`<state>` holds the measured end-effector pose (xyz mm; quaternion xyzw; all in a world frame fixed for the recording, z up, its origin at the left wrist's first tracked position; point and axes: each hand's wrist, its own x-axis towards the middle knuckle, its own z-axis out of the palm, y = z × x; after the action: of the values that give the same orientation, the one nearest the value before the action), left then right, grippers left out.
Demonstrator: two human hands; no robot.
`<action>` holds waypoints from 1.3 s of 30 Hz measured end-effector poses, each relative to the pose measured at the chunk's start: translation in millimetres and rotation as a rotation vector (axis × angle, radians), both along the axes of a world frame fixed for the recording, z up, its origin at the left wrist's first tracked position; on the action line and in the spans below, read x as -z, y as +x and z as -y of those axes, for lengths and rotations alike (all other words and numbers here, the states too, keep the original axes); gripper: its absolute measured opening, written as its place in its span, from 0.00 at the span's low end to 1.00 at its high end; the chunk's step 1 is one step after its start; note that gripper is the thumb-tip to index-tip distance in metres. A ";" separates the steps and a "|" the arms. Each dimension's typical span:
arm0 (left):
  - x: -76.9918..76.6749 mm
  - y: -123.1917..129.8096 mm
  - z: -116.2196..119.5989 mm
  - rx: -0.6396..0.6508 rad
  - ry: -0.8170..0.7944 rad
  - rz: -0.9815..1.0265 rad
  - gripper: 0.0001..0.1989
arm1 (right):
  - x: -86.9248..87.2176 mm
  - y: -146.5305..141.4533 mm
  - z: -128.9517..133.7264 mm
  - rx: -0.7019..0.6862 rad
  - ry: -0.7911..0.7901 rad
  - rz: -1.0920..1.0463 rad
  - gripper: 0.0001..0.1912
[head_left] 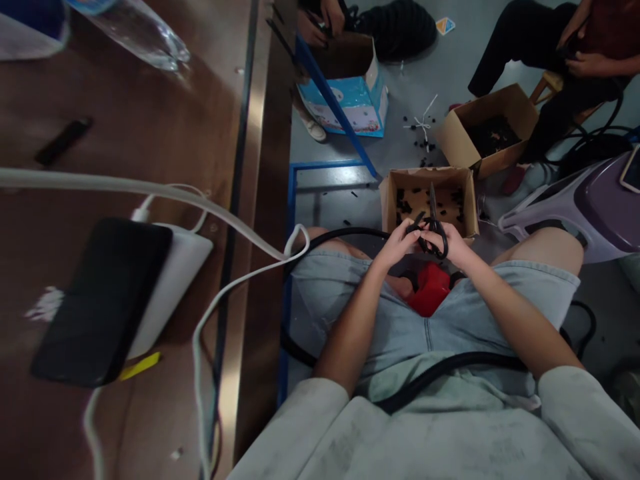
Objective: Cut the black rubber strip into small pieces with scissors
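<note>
My right hand (454,244) is closed around black-handled scissors (433,200), whose blades point away from me over an open cardboard box (473,200). My left hand (395,247) is closed on a black hose (353,233), which comes in from the left across my thigh. A short black end sticks up from the left fingers, close beside the scissors. Both hands nearly touch above my lap; the fingers partly hide what lies between them. Small black pieces (404,197) lie scattered in the box. Another stretch of hose (460,361) crosses my waist.
At left, a wooden table (200,413) carries a phone (103,300), a white power bank (173,287), cables and a bottle (140,33). Two other people sit beyond, near a blue printed box (345,100) and a second cardboard box (520,110). A purple plastic object (595,200) stands right.
</note>
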<state>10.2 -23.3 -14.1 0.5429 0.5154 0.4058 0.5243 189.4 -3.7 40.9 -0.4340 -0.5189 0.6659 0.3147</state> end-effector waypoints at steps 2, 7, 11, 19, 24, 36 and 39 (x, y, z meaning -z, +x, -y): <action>-2.0 0.6 -0.3 0.025 0.008 0.005 0.21 | -1.5 1.8 -1.1 -0.001 -0.016 0.019 0.23; -16.8 7.8 0.7 -0.161 0.191 -0.240 0.21 | -1.3 5.3 -3.7 0.099 -0.058 0.048 0.22; -33.0 14.7 5.9 -0.321 0.294 -0.553 0.19 | 3.8 4.7 -3.6 0.165 -0.102 0.026 0.21; -44.4 29.6 18.1 -0.278 0.229 -0.502 0.11 | 9.5 9.3 -7.7 0.162 -0.048 0.083 0.20; -34.3 35.4 17.5 -0.301 0.066 -0.352 0.06 | 10.7 13.2 -10.6 0.026 -0.103 0.093 0.20; 1.7 48.9 14.8 -0.234 -0.149 0.000 0.11 | 42.3 11.7 -15.3 0.067 0.025 0.256 0.20; 13.9 44.7 12.9 -0.205 -0.148 0.051 0.10 | 47.6 9.7 -14.9 0.053 0.039 0.254 0.19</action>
<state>54.9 -36.3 -28.0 0.4369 0.5833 0.4316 0.5317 199.0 11.2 -6.7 -0.5221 -0.5558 0.5866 0.2726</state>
